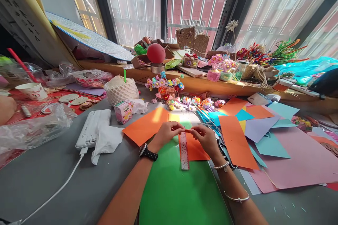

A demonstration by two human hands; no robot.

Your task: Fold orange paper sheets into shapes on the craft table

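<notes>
My left hand (169,132) and my right hand (204,136) meet over the green mat, fingertips pinched. Between them is a narrow orange paper strip (187,131), its ends hidden by my fingers. Just below the strip, a pink patterned ruler (184,153) lies lengthwise over a piece of orange paper (198,149). Both rest on the green mat (182,193). Another orange sheet (149,124) lies beyond my left hand, and a long orange piece (236,142) is right of my right hand. Scissors (210,123) lie by my right hand, partly covered.
A power bank (93,128) with a white cable, a tissue (107,142) and a small pink carton (123,111) are on the left. Crocheted flowers (165,88) stand ahead. Coloured paper (301,158) spreads right. Another person's hand (7,109) shows at the left edge.
</notes>
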